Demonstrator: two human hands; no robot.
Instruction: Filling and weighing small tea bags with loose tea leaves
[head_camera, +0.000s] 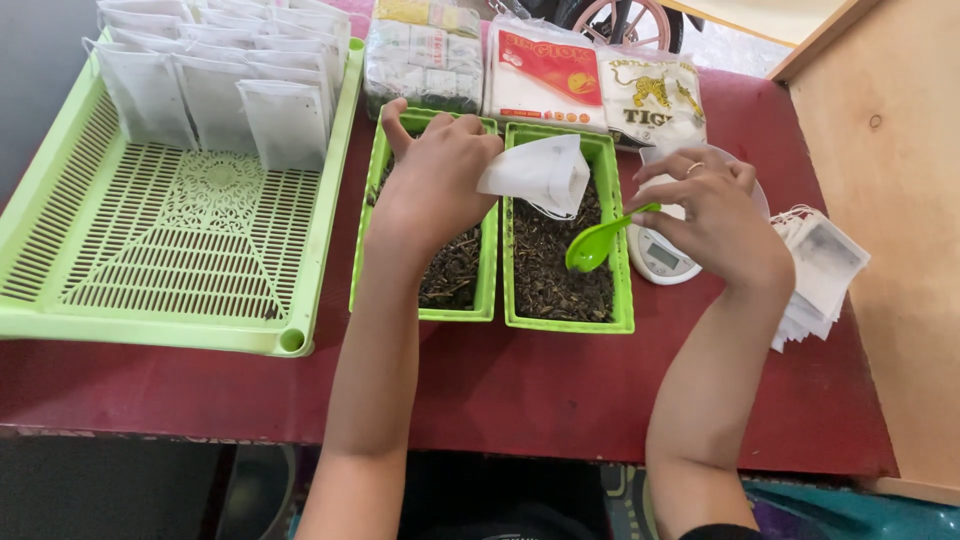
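Forearms enter from the bottom edge and reach over the dark red table (520, 390), which carries everything else. Largest item: a pale green slotted plastic tray (170, 240) at left, with upright rows of filled white paper sachets (215, 85) at its far end. At centre stand two narrow green plastic troughs, left trough (487, 280) and right trough (622, 270), both holding dark loose dried leaf. Behind them lie sealed printed packets (545, 70). A stack of empty white sachets (825, 265) sits at the right edge, beside a small white digital scale (660, 255). The left hand (435, 185) has its grip closed on an open white paper sachet (540, 172), held above the right trough. This sachet is judged light, thin, soft and easily crushed; it is best held at the mouth edge. The right hand (715, 215) has its grip pinched on the handle of a small green plastic spoon (597, 240), bowl low over the leaf; judged rigid, light, smooth.
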